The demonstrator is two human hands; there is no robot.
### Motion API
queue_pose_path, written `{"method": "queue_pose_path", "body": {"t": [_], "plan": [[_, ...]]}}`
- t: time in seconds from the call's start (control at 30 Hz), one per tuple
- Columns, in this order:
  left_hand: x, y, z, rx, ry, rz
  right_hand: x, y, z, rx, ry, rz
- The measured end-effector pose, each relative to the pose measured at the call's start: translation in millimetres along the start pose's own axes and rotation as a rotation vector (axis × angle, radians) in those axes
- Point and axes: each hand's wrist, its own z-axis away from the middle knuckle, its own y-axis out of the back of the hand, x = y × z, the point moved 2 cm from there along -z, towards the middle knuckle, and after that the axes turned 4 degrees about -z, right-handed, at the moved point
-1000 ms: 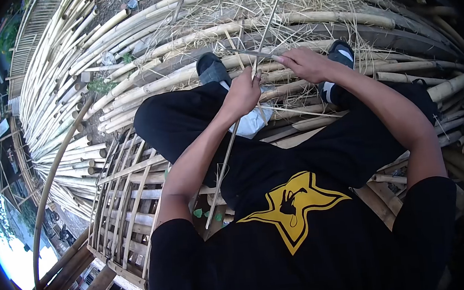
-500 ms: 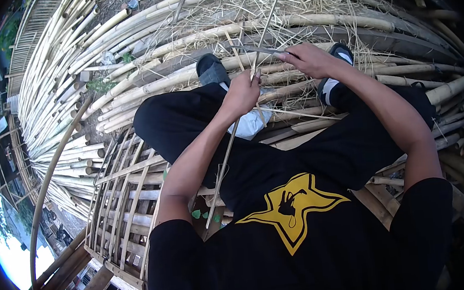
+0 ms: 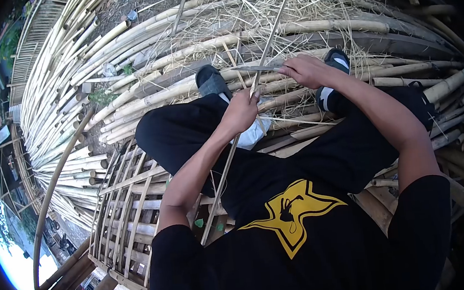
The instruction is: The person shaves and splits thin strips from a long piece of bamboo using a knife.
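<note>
My left hand (image 3: 240,110) is closed round a long thin bamboo strip (image 3: 221,182), which runs from beside my left upper arm up to the top of the view. A knife (image 3: 258,68) is gripped in my right hand (image 3: 305,72), its blade pointing left and lying across the strip just above my left fingers. Below my left hand, a piece of white cloth or plastic (image 3: 251,136) shows between my legs. The knife's handle is mostly hidden by my right fingers.
Bamboo poles (image 3: 195,43) lie in rows under and beyond my sandalled feet. Pale shavings (image 3: 307,0) are heaped ahead. A slatted bamboo frame (image 3: 130,209) stands at my left, near a curved pole (image 3: 53,188). More stacked poles (image 3: 54,105) fill the left side.
The knife has come nearer my left hand and its blade now lies flatter across the strip. Both hands sit slightly lower or further left in view, and the strip's tilt has changed a little.
</note>
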Motion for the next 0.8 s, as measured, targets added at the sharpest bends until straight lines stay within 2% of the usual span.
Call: {"method": "queue_pose_path", "body": {"t": [0.17, 0.27, 0.33, 0.4, 0.43, 0.47, 0.5, 0.63, 0.73, 0.8], "plan": [[6.0, 7.2, 6.7, -0.108, 0.167, 0.030, 0.7, 6.0, -1.2, 0.030, 0.013, 0.011], [0.9, 4.1, 7.8, -0.046, 0.065, 0.105, 1.3, 7.9, -3.7, 0.068, 0.022, 0.039], [3.7, 3.3, 6.0, -0.078, 0.109, 0.157, 2.7, 10.8, -4.2, 0.093, 0.029, 0.057], [7.1, 6.1, 10.5, -0.111, 0.156, 0.205, 5.3, 12.5, -6.2, 0.031, -0.027, 0.145], [8.7, 4.4, 17.6, -0.189, 0.234, 0.347, 18.0, 23.6, -5.3, 0.035, -0.032, 0.152], [7.1, 3.8, 28.8, -0.269, 0.320, 0.478, 37.7, 34.9, -4.5, 0.051, -0.165, 0.168], [2.9, -0.3, 38.4, -0.269, 0.258, 0.428, 45.7, 43.2, -6.5, 0.060, -0.288, 0.190], [4.8, -2.5, 59.3, -0.227, 0.288, 0.482, 49.9, 23.4, -8.2, 0.153, -0.206, 0.236], [-3.0, -8.1, 69.5, -0.220, 0.277, 0.455, 46.1, 36.1, -5.4, 0.068, -0.291, 0.198], [9.4, -3.3, 85.9, -0.243, 0.312, 0.507, 58.7, 38.8, -4.3, 0.139, -0.288, 0.195]]}}
